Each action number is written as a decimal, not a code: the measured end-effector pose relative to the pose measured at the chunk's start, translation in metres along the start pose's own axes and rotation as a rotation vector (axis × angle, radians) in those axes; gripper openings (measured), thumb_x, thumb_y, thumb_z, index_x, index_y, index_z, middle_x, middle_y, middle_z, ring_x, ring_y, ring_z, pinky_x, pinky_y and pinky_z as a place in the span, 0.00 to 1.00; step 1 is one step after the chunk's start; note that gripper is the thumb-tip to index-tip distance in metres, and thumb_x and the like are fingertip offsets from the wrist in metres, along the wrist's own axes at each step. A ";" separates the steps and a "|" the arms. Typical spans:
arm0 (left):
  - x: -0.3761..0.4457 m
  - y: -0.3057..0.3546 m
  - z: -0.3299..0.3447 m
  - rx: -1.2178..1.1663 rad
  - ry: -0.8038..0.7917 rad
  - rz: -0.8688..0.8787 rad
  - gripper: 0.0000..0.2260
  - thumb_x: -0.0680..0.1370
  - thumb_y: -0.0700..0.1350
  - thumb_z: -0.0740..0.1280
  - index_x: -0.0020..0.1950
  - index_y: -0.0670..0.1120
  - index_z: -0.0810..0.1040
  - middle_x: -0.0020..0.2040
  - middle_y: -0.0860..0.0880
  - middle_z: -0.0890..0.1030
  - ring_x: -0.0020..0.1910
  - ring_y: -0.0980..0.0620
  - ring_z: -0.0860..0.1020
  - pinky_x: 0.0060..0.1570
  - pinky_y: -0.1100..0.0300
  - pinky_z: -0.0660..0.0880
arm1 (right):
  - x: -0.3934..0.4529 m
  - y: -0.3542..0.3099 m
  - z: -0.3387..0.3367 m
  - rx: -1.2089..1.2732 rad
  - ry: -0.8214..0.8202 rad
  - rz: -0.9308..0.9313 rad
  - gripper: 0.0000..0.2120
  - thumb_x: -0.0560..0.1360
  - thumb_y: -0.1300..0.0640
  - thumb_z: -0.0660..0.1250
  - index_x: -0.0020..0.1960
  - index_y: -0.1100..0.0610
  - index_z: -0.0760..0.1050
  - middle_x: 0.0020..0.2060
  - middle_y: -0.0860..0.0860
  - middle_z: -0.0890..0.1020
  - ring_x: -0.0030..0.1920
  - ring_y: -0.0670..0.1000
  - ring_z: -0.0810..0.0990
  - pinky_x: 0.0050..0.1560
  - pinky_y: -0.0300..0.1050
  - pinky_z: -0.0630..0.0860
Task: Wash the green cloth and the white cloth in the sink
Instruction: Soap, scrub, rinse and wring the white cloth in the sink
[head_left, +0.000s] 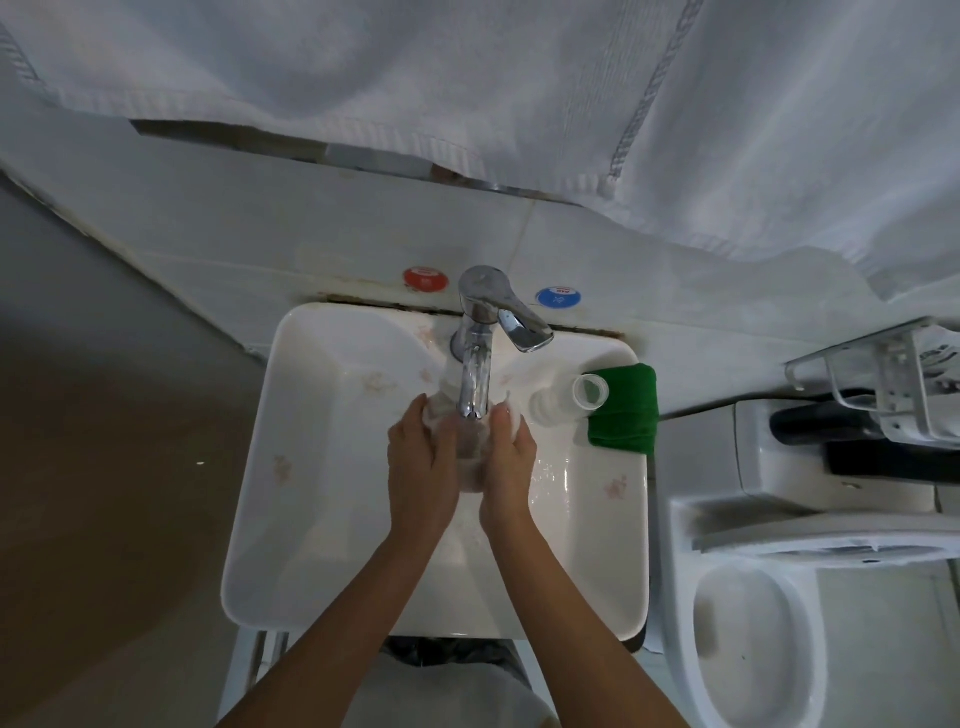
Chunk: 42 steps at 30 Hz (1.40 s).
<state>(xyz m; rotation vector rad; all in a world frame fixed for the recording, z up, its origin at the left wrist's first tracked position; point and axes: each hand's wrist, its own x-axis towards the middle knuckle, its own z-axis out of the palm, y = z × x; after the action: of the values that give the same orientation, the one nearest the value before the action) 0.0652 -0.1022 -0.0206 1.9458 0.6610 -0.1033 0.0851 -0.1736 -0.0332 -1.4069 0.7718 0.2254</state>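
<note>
I held the white cloth (470, 452) under the tap (475, 384), my left hand (421, 467) and right hand (511, 467) squeezing it. I should rub hard. The green cloth (626, 410) waited on the sink (311, 415) rim.

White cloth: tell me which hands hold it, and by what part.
Both. The left hand and right hand grip the bunched white cloth from opposite sides under the tap. The green cloth lies unheld on the sink rim.
</note>
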 end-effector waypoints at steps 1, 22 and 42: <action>0.001 0.000 0.001 -0.006 0.000 -0.021 0.27 0.76 0.65 0.55 0.67 0.49 0.70 0.62 0.48 0.75 0.57 0.50 0.76 0.53 0.56 0.75 | -0.002 0.000 0.002 0.003 -0.023 0.021 0.11 0.80 0.49 0.61 0.49 0.55 0.77 0.46 0.53 0.81 0.50 0.53 0.80 0.55 0.50 0.76; 0.010 0.006 0.008 0.042 0.075 -0.013 0.18 0.80 0.48 0.60 0.38 0.38 0.79 0.35 0.41 0.81 0.35 0.44 0.78 0.36 0.58 0.69 | -0.006 -0.005 0.010 -0.231 -0.007 -0.124 0.10 0.71 0.56 0.60 0.31 0.53 0.70 0.27 0.49 0.73 0.31 0.48 0.70 0.34 0.45 0.68; 0.015 -0.004 -0.010 -0.230 -0.257 0.035 0.18 0.79 0.45 0.65 0.68 0.51 0.67 0.58 0.50 0.77 0.53 0.52 0.77 0.50 0.62 0.76 | 0.005 -0.017 -0.021 -0.105 -0.072 -0.021 0.11 0.78 0.48 0.63 0.56 0.52 0.78 0.52 0.51 0.83 0.54 0.51 0.82 0.60 0.52 0.77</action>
<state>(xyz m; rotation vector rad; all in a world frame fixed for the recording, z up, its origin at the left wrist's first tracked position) 0.0740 -0.0865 -0.0246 1.6859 0.4472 -0.2412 0.0910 -0.1977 -0.0223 -1.4970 0.6941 0.3023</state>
